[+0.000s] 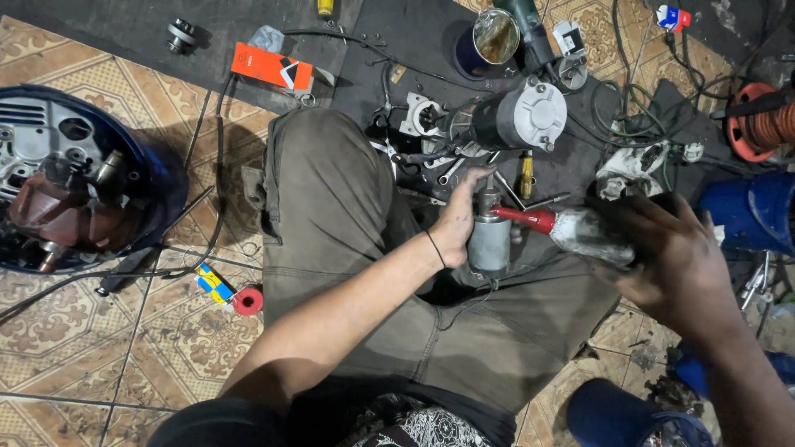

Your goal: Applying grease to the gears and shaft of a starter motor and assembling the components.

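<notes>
Inside the left hand (pixel 458 222), fingers wrapped tight, stands a dull grey metal cylinder (pixel 489 240); the right hand (pixel 675 257) grips a grimy red-nozzled bottle (pixel 580 230), tip touching it.

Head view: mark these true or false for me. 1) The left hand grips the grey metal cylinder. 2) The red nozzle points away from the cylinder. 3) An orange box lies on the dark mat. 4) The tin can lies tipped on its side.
1) The left hand grips the upright grey metal cylinder: true.
2) False: the right hand holds a grimy squeeze bottle whose red nozzle points at the cylinder's top.
3) An orange cardboard box lies on the dark mat: true.
4) False: the blue tin can stands upright, its open mouth facing the camera.
</notes>
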